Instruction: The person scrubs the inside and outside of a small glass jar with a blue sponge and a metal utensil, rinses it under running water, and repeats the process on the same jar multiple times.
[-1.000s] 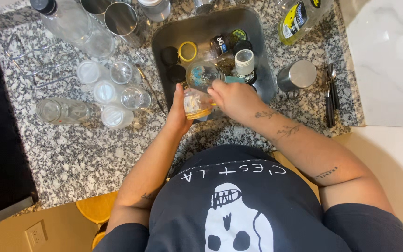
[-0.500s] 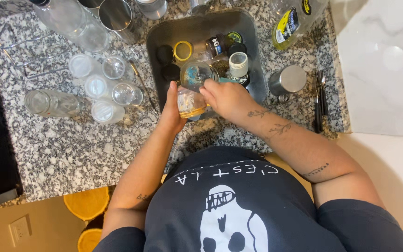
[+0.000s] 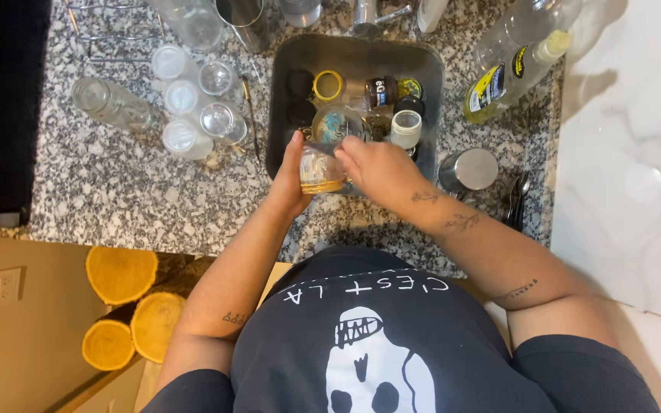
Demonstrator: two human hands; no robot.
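Sink [image 3: 281,92] set in counter [image 3: 116,191]; jars and lids inside. Upturned glasses [image 3: 193,107] left of sink. Bottle [image 3: 510,76] and tin [image 3: 468,170] right. Jar [image 3: 321,168] over near rim, between both hands.

grey speckled granite counter [image 3: 116,191], clear glass jar [image 3: 320,167] with amber bottom, yellow lid [image 3: 328,85], grey sink [image 3: 281,92].

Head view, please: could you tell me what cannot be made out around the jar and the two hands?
- Glass jar: its right side and mouth, covered by the right hand.
- Left hand: its fingers, hidden behind the jar.
- Sink: items lying in it are too small and crowded to identify.
- Metal cup on the counter: cut off by the top edge.
- Floor by the log rounds: hidden by the person's body.
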